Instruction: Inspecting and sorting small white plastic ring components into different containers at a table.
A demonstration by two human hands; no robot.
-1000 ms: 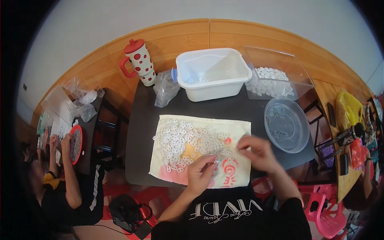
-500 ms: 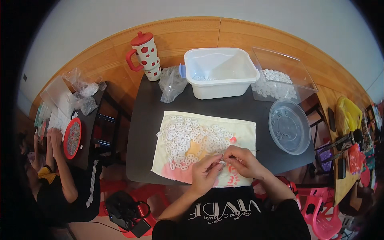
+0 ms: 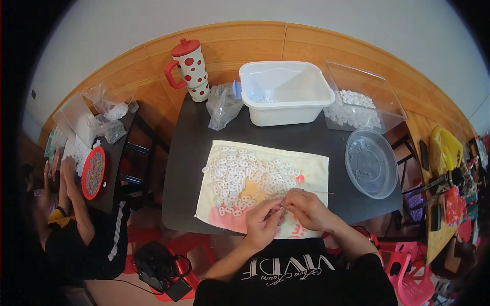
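Note:
My left hand and my right hand meet over the near edge of a pale yellow cloth with pink and orange print. The left thumb and fingertips pinch a tiny whitish piece, largely covered by the fingers. Close against it, the right fingers are pressed together; what they grip is too small to make out. A thin metal rod sticks out beyond the right hand, and I cannot tell whether it is held or lying there. Many small white oval pieces with two holes lie loose on the cloth, left of and beyond my hands.
Along the back of the dark table stand a spotted tumbler, a crumpled clear bag, a white tub and a clear box of white pieces. A round clear container is at right. Another person works left, beside a red tray.
My hands stay together, with the right fingers shifted slightly closer over the left fingertips. The tiny piece is more covered now. The whole view has shifted slightly.

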